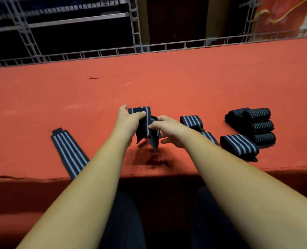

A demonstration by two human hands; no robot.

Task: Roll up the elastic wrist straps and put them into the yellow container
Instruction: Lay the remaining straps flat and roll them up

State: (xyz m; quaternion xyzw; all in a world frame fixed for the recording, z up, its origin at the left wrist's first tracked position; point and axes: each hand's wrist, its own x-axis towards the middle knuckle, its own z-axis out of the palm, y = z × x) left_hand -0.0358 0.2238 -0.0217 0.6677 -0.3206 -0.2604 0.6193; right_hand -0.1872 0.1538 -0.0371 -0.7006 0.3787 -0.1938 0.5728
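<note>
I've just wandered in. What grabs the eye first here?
Two bare arms reach to the middle of the red table, where the left hand and right hand grip a black striped strap above the surface. To their right sits a cluster of rolled straps; on the left a flat strap reaches the near edge.

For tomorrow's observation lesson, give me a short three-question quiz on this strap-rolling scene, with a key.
1. True or false: the yellow container is in view.
2. How many hands grip the lifted strap? A: none. B: one. C: two.
3. On which side of the person's arms does the flat strap lie on the red table?
Key: 1 false. 2 C: left hand and right hand. 3 the person's left.
</note>
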